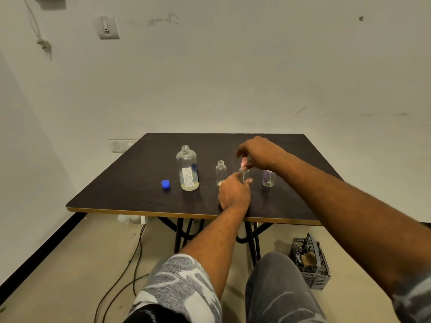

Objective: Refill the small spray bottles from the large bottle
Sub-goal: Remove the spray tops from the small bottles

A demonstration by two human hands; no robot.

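**Spray head at the mouth of the middle small bottle**

Dark bench (130,183), pale edge strip along the near side, folding black legs beneath. Person seated in front of it, both forearms reaching in.

Large bottle (187,169): clear, upright, left of centre, mouth uncapped. White printed label on its side. Only a shallow layer of pale liquid shows at the bottom. Blue cap (165,183) lies on the bench just left of its base, apart from it.

Small open bottle (220,173): clear, upright, no top fitted, a little liquid at the bottom. It stands between the large bottle and the hands.

Middle small bottle (246,174): mostly hidden. Left hand (234,193) wraps around it from the near side, fingers curled shut about the body, thumb tip showing at the right. Fill level cannot be read.

Right hand (258,153): comes in from the right, above the left. Fingertips are pinched closed on a spray head (243,163), pinkish at the top, with a thin dip tube hanging down into the neck of the held bottle. Whether the head is seated on the thread cannot be told.

Third small bottle (269,178): upright at the right, purple marking on its front, top half hidden behind the right wrist.

On the floor: grey mesh basket (311,262) at right, dark cables (137,250) trailing at left.
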